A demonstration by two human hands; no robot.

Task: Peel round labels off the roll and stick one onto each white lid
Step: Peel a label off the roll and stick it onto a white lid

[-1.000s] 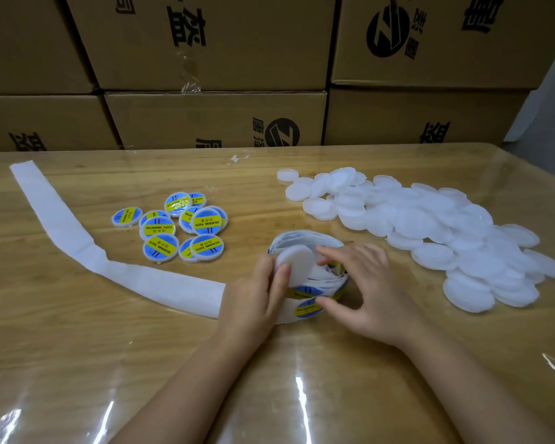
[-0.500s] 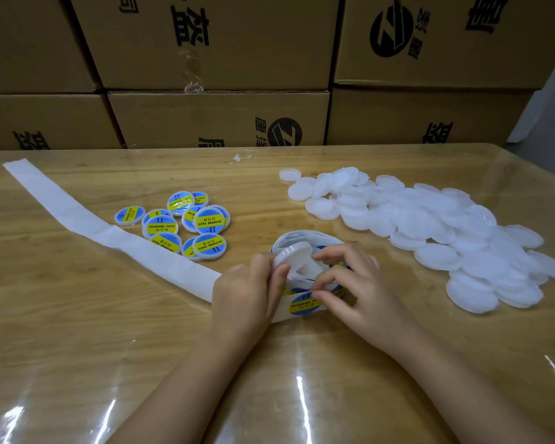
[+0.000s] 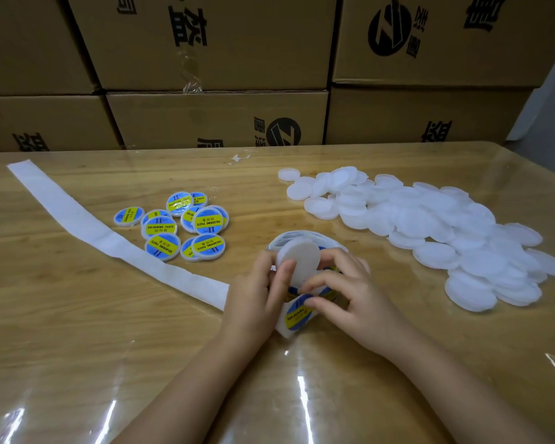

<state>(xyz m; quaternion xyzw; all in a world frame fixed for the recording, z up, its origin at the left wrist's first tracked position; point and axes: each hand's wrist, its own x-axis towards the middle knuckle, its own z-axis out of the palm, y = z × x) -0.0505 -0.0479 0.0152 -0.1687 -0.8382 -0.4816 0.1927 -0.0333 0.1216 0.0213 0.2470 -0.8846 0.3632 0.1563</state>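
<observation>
Left hand [image 3: 253, 296] grips a plain round white plastic lid [image 3: 297, 261], tilted on edge, just over the loose white label roll [image 3: 302, 234]. Right hand [image 3: 350, 299], touching the left, pinches a blue-and-yellow round label [image 3: 297, 312] at the roll's near side. Heap of bare white lids [image 3: 430, 225] right of the roll; labelled lids [image 3: 180, 225] and white backing strip [image 3: 87, 225] left.

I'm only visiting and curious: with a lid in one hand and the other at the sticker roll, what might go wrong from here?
The label under the right hand could fold onto itself while being peeled. The left hand holds the white lid tilted, off the table, so the label may land off-centre. Pulling the backing strip might nudge the labelled lids beside it.
</observation>
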